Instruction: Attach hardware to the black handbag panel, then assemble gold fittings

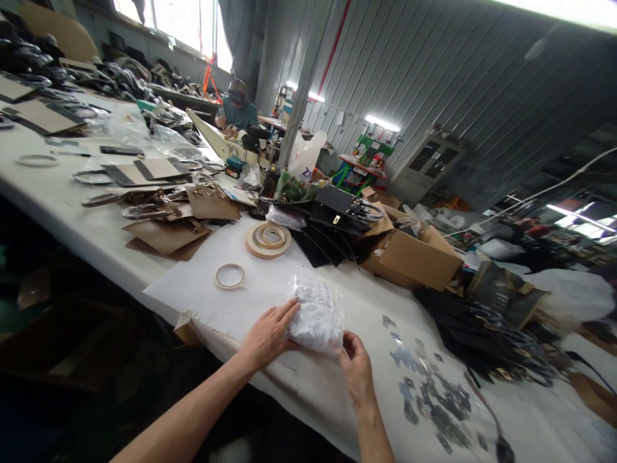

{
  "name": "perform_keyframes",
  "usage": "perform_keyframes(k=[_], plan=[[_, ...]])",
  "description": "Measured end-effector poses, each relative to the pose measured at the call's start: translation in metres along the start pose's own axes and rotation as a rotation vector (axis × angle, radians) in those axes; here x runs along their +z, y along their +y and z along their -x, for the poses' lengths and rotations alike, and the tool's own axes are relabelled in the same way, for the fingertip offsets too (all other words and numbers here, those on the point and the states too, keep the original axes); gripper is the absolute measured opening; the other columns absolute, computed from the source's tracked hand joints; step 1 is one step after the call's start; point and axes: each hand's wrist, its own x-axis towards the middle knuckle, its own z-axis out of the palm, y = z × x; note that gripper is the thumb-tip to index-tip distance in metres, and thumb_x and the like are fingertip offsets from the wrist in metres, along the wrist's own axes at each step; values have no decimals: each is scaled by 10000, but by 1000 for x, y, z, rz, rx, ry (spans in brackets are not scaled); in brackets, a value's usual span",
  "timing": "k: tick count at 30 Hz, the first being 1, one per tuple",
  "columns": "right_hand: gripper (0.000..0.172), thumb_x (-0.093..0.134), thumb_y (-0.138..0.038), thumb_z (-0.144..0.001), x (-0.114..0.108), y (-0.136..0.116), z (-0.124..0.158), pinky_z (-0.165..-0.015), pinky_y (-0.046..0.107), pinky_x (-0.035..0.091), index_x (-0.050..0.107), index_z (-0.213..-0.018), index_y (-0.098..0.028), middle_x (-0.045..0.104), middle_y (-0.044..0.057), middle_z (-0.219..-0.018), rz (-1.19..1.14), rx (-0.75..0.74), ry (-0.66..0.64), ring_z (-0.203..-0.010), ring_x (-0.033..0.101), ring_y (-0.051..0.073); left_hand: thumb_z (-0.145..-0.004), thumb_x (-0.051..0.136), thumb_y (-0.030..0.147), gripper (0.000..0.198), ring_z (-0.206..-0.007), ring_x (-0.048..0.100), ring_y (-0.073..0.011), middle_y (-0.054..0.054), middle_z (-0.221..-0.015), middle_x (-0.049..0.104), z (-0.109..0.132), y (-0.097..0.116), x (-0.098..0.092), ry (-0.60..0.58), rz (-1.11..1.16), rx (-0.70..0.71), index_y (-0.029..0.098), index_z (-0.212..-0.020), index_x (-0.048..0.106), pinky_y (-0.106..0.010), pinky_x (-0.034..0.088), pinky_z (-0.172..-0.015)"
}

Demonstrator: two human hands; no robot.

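Observation:
A transparent plastic bag (317, 315) packed with white wrapped contents lies near the front edge of the white-covered table. My left hand (270, 334) grips its left side, fingers over the top and thumb low at the side. At the lower right corner, my right hand (357, 365) pinches the plastic with curled fingers. What exactly is inside the bag I cannot make out. To the right lie many small loose metal pieces (434, 399). Beyond the bag, a thin tape ring (230, 276) and a stack of tape rolls (268, 240) rest on a white sheet.
Brown bag pieces (168, 235) are piled on the left. Black bags (332, 212) and an opened cardboard box (414, 257) stand behind. More black bags (463, 334) lie at right. A person (238, 109) sits at the far end of the table.

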Motion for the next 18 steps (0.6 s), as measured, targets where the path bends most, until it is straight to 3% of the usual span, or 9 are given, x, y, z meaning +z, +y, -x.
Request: perform_keyframes(k=[3,10,16,18], plan=[[491,816,-472,-755,7,-6,4,-915,378,588,623,-1112,-195,740,101,-1097,29,-3,-18,-1011,716,260,-846,773,301,980,-1461,458,-286,-75,-1683,306,-1,0,1,7,1,-13,324,-1628,184,-458,368,-1214],[404,776,-456,-781,8,-5,13,-853,378,610,664,-1071,-197,700,109,-1089,162,-93,178,-1022,684,258,-836,784,289,986,-1442,482,-287,-74,-1678,321,-3,1,-1,15,9,-11,321,-1625,194,-443,375,-1214],[493,772,-498,-773,1,2,12,-786,371,612,671,-1141,-186,748,104,-1032,69,-28,50,-853,719,239,-864,759,293,944,-1450,474,-259,-74,-1673,336,-3,2,-1,25,2,5,316,-1622,198,-409,372,-1212],[448,774,-507,-771,-1,1,10,-746,338,597,688,-1075,-189,752,83,-975,59,-27,12,-806,706,223,-861,761,295,946,-1453,470,-259,-71,-1674,334,-3,2,0,31,6,11,319,-1621,198,-408,373,-1209]])
